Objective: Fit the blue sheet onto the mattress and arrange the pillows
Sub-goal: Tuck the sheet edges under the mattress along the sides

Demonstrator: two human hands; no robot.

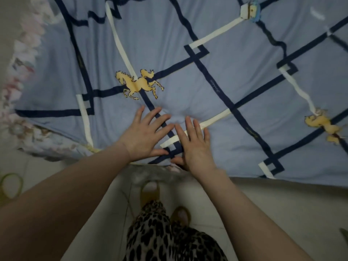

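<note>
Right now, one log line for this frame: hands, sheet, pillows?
left hand: flat, open on sheet | right hand: flat, open on sheet | sheet: spread, floral fabric exposed at left | pillows: none in view

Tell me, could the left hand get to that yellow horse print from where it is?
Probably yes. The left hand lies flat and open on the blue sheet, and the yellow horse print sits just beyond its fingertips with only bare sheet between.

Single head-mounted wide-angle view, looking steeply down and forward from above the standing person. The blue sheet (216, 72) fills the far half at close range, with both forearms entering from the near corners; the floor (273, 204) and the person's feet lie directly below. Straight lines bow toward the frame edges.
</note>
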